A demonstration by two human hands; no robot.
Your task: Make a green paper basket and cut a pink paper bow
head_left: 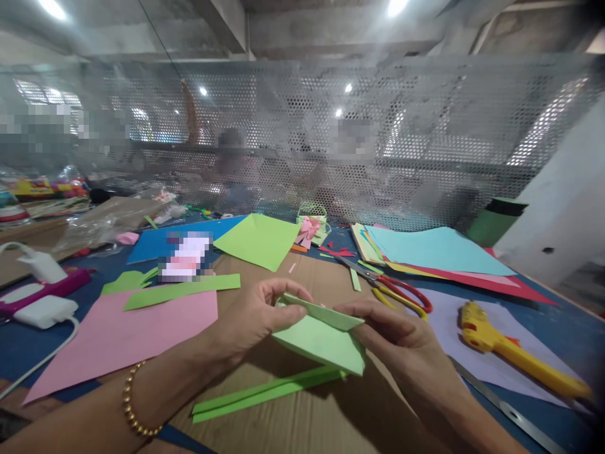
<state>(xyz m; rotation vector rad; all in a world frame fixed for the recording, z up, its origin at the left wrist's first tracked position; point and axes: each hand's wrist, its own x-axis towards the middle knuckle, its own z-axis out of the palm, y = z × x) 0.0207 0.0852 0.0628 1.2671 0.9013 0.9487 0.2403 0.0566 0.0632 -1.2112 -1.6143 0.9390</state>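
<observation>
Both hands grip a folded pale green paper piece (324, 343), shaped like a small box or pouch with a flap along its top. My left hand (269, 309) pinches its upper left edge between thumb and fingers. At its right end, my right hand (394, 334) has thumb and fingers closed on the corner. Below the piece, folded bright green paper strips (265, 394) lie on the brown board (227, 435). Scissors (385, 287) with red and yellow handles rest just beyond my right hand.
A yellow glue gun (520, 359) lies on lilac paper (439, 309) at right, near a metal ruler (515, 416). Pink paper (142, 334), a phone (186, 257) and a power strip (51, 293) are at left. Coloured sheets (435, 249) and a small green paper basket (314, 221) stand behind.
</observation>
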